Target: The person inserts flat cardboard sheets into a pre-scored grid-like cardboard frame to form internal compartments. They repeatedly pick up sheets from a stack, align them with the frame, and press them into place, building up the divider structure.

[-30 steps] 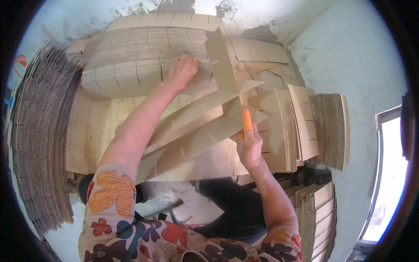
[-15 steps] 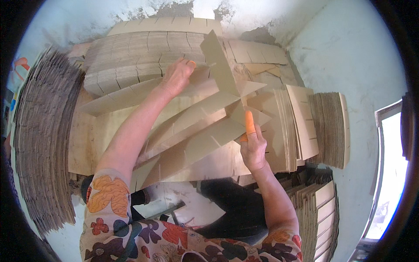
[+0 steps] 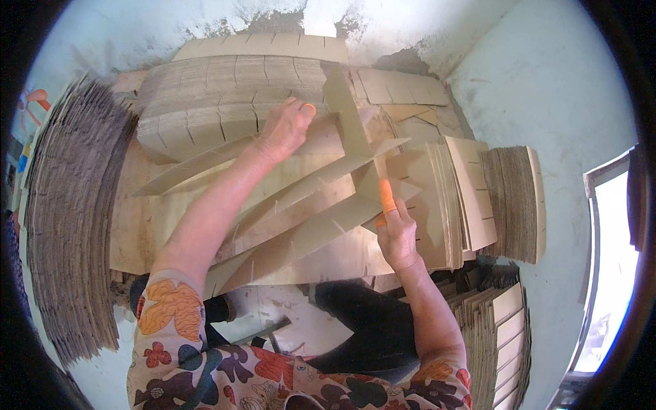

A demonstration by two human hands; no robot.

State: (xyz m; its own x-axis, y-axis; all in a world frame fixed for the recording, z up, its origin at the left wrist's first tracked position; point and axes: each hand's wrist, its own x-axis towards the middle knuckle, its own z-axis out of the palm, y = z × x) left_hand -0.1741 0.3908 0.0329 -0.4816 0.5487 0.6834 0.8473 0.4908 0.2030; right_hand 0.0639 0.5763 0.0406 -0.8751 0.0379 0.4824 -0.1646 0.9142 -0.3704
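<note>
A: Take the big block-shaped stack of greyish-tan slotted cardboard strips (image 3: pixel 198 102) as our landmark. Where's the left hand (image 3: pixel 287 128)?

B: Just in front of that stack, toward its right end. The fingers are curled and pressed together, pinching the upper edge of a long tan slotted cardboard strip (image 3: pixel 208 158)

A: How does that strip lie?

B: On a slant in front of the stack, left end nearer the person, right end close to an upright tan cardboard crosspiece (image 3: pixel 350 113) by the stack's right front corner

A: And the right hand (image 3: pixel 398 236)?

B: Farther out in front of the stack and to its right, pinching the crosspiece's near end. The index finger, in an orange finger cover (image 3: pixel 387 195), points straight along it; I cannot tell exactly where the thumb presses

A: Anything else at the crosspiece?

B: Two more long tan slotted strips, a farther one (image 3: pixel 304 188) and a nearer one (image 3: pixel 307 229), slanting leftward in front of the stack, over a pale wooden table (image 3: pixel 147 225)

A: And around?

B: A tall dark-brown cardboard stack (image 3: pixel 72 225) left of our landmark, and leaning tan slotted sheets (image 3: pixel 471 191) to its front right
</note>
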